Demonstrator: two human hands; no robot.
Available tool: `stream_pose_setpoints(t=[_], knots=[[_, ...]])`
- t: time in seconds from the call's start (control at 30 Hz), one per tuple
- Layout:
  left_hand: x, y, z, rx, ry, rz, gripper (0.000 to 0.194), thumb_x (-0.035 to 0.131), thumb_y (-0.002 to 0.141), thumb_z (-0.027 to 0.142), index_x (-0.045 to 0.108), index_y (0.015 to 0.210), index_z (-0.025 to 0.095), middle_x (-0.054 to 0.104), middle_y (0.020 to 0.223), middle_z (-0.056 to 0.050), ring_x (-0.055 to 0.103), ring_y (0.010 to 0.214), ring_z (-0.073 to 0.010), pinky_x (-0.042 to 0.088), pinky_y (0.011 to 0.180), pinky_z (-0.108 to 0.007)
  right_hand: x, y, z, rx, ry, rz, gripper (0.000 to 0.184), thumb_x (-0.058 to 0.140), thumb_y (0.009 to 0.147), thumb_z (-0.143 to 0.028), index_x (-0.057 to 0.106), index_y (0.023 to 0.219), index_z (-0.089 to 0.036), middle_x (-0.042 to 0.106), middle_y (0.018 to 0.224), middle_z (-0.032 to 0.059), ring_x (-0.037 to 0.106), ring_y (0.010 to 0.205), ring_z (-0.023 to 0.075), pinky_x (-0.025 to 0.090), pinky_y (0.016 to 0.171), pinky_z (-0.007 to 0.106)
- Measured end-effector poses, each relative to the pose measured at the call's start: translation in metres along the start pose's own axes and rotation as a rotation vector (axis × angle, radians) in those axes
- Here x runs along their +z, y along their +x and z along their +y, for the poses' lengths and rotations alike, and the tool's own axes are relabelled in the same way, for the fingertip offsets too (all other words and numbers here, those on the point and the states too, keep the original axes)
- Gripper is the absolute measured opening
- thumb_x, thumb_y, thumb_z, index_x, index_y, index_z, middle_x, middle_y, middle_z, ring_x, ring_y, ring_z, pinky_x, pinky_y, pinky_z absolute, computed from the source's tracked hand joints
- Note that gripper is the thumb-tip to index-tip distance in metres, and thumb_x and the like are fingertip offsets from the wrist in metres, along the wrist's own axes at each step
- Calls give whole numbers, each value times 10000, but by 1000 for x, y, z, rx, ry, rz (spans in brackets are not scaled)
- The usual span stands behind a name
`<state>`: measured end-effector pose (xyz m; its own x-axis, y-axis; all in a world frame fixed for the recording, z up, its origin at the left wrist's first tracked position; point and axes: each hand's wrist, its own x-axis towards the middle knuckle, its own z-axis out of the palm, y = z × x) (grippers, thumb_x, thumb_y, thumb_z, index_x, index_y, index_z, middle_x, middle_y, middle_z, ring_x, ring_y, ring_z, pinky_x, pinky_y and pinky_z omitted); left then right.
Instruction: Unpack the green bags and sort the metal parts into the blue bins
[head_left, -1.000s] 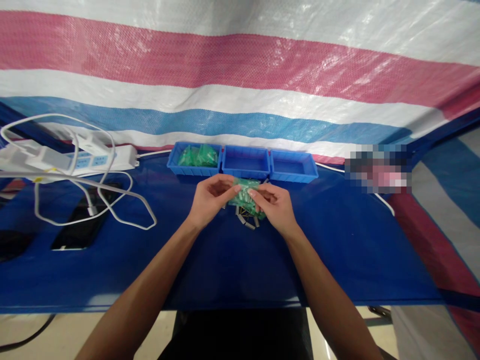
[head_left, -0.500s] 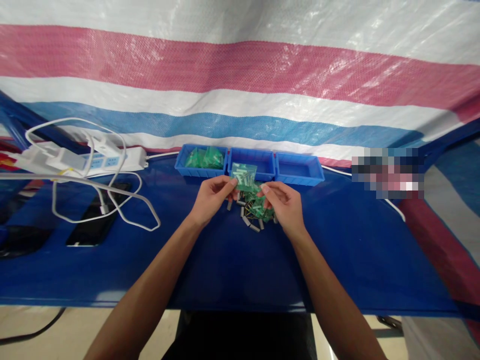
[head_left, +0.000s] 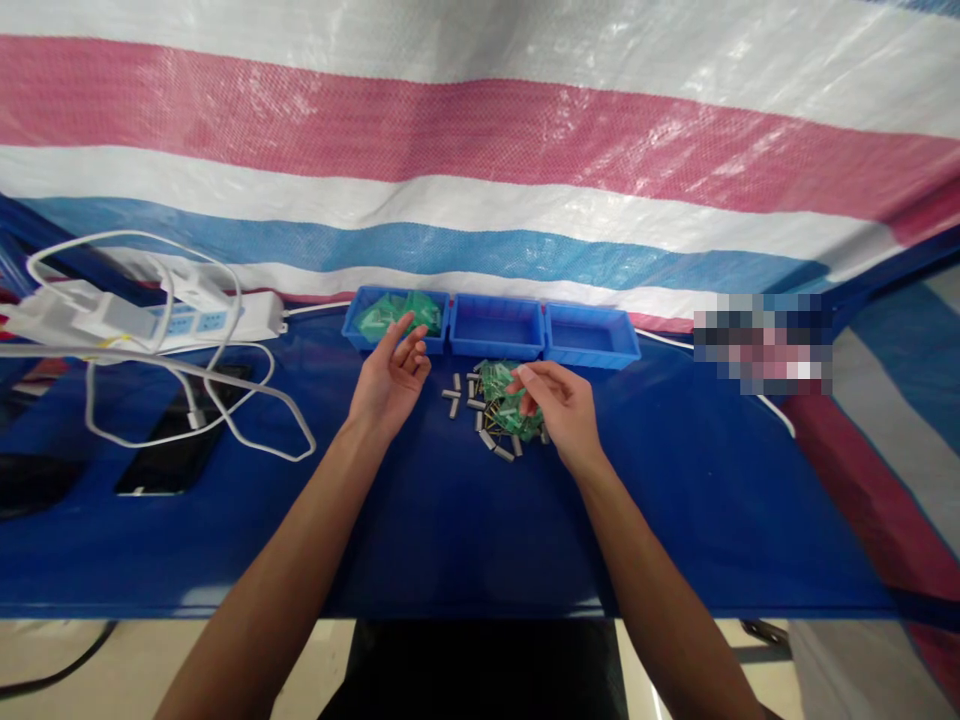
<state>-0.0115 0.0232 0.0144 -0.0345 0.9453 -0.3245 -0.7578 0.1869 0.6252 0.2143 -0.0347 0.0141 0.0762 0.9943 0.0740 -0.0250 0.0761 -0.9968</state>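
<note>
My left hand (head_left: pixel 391 378) is open, palm partly up and fingers loosely spread, at the front edge of the left blue bin (head_left: pixel 360 338). Inside that bin lie several small green plastic bags (head_left: pixel 382 312). My right hand (head_left: pixel 559 405) is over a loose pile on the table, thumb and fingers pinched at the edge of a green plastic bag (head_left: pixel 496 382); its fingertips are partly hidden. Around the bags in the pile lie several short silvery cylinders (head_left: pixel 487 439) and thin brass-coloured pins (head_left: pixel 491 414).
Two more blue bins, the middle bin (head_left: pixel 496 350) and the right bin (head_left: pixel 592 358), stand in the same row. To the left are a white power strip (head_left: pixel 259 317), looping white cables (head_left: pixel 289 410) and a dark phone (head_left: pixel 169 455). A striped tarp (head_left: pixel 480 130) hangs behind the blue table (head_left: pixel 675 520).
Earlier both hands held a filled green bag over the pile. My left hand has let it go and moved left toward the left bin; my right hand stays by the pile.
</note>
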Motion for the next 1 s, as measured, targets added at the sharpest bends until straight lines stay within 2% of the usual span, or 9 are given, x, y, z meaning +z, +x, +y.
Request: stream_pose_setpoints(t=[0.17, 0.33, 0.47, 0.53, 0.6, 0.73, 0.83, 0.9, 1.0], knots=[[-4, 2, 4, 16, 44, 23, 234, 660, 970, 233, 700, 1197, 191, 773, 1017, -37, 682, 693, -53, 541, 653, -155, -1, 0, 0, -6, 7, 0, 289, 743, 890, -480, 764, 902, -193, 759, 764, 30, 590, 529, 121, 474, 522, 265], [-1, -5, 5, -15, 185, -105, 423, 731, 899, 328, 636, 1311, 299, 774, 1119, -29, 701, 733, -87, 553, 671, -201, -1, 0, 1, -4, 7, -2, 291, 748, 884, -487, 759, 917, -198, 755, 755, 24, 589, 534, 125, 473, 524, 267], [1, -8, 1, 11, 362, -194, 511, 741, 860, 408, 612, 1342, 294, 785, 1070, -53, 717, 754, -129, 562, 682, -239, -2, 0, 0, -5, -35, 18, 294, 743, 877, -499, 752, 918, -208, 761, 772, 25, 594, 538, 137, 487, 529, 283], [1, -10, -5, 89, 480, -237, 516, 749, 847, 417, 633, 1322, 251, 788, 978, -56, 720, 744, -144, 559, 685, -248, -4, 1, 1, -17, -80, 48, 279, 727, 886, -489, 749, 918, -213, 765, 787, 29, 611, 557, 151, 505, 554, 299], [1, -13, -12, 212, 635, -264, 425, 750, 849, 394, 696, 1219, 191, 778, 887, -56, 715, 728, -150, 552, 690, -249, -8, 2, 3, -56, -194, 99, 251, 695, 910, -463, 750, 926, -219, 768, 812, 38, 651, 625, 178, 534, 623, 325], [-1, -18, -29, 392, 899, -319, 242, 682, 910, 347, 766, 1018, 147, 763, 826, -59, 710, 740, -157, 551, 736, -259, -15, 2, 10, -246, -661, 131, 205, 647, 942, -381, 766, 1006, -227, 783, 954, 74, 684, 916, 269, 531, 880, 427], [-2, -22, -36, 448, 1045, -350, 227, 644, 936, 315, 779, 1036, 162, 785, 905, -73, 731, 820, -187, 561, 810, -292, -14, 1, 15, -333, -899, 65, 302, 713, 903, -393, 753, 1143, -213, 779, 1100, 105, 619, 1081, 331, 473, 998, 492], [-1, -24, -39, 523, 1171, -370, 216, 638, 936, 284, 790, 1047, 179, 795, 998, -85, 728, 879, -207, 557, 859, -323, -10, 0, 19, -338, -969, 25, 393, 746, 885, -407, 730, 1223, -207, 772, 1148, 113, 589, 1109, 349, 451, 1020, 510], [-1, -25, -42, 646, 1314, -442, 237, 632, 931, 235, 792, 1104, 212, 786, 1108, -85, 699, 992, -234, 540, 946, -373, -6, -2, 22, -342, -1000, 7, 398, 725, 908, -374, 707, 1274, -218, 761, 1190, 114, 563, 1148, 360, 429, 1036, 520]])
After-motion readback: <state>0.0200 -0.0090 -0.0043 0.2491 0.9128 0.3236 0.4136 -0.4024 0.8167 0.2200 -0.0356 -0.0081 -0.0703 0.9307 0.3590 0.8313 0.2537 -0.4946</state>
